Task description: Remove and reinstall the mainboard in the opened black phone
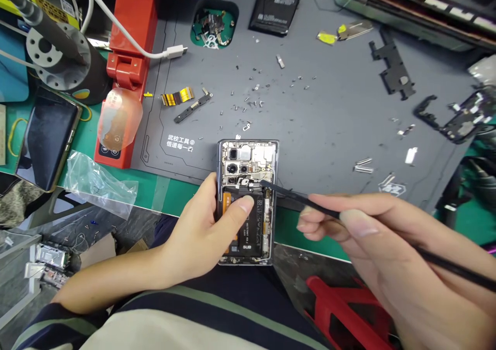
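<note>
Place: phone-repair workshop | opened phone (pixel 256 221) | scattered screws (pixel 255 104) | grey work mat (pixel 329 133) | loose battery (pixel 276 4) | ribbon cable (pixel 177 96)

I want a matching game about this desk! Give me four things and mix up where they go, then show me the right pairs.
Things:
1. open phone
2. black stick
3. white cable
4. loose black battery

Places:
A. in the right hand
B. on the grey mat, near the top of the picture
C. in the left hand
D. crossing in front of the red device

Right pairs: 1-C, 2-A, 3-D, 4-B
</note>
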`<state>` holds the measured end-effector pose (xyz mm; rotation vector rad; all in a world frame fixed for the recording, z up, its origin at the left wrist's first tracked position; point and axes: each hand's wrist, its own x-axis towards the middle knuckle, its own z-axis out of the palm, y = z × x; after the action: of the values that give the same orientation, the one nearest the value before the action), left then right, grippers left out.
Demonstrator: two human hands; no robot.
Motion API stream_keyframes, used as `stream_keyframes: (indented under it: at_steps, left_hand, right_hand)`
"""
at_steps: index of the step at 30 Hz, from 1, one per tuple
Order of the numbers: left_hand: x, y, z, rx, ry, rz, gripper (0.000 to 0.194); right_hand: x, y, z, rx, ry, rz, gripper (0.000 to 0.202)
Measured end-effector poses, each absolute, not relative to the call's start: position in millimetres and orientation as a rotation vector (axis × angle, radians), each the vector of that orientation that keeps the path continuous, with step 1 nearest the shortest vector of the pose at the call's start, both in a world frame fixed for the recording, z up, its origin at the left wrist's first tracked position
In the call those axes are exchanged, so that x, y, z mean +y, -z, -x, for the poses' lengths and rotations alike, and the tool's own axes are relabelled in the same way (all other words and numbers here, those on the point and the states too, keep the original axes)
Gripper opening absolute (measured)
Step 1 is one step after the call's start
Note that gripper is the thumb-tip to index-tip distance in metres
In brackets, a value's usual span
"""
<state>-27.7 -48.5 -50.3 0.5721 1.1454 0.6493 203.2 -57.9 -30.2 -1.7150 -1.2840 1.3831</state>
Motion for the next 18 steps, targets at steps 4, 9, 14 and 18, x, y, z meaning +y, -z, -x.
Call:
stream_keyframes:
  at_steps: [4,9,14,18]
  left_hand:
    - [-49,51,27,1.14,-0.653,-0.559,0.019]
    - [-48,53,27,1.154,-0.65,-0.56,0.034]
    - [-48,50,26,1.158,-0.656,-0.522,0.035]
    - [-47,49,26,1.159,-0.665,-0.507,0.034]
  right_hand:
    - [-58,36,-206,-1.133,-1.472,1.728,0.022]
    - [-57,38,-206,-1.033,-1.514,1.722,0.02]
    - [-57,31,-205,-0.995,-1.425,1.738,0.02]
    - [-51,22,-199,-0.959,-1.235,1.77,0.025]
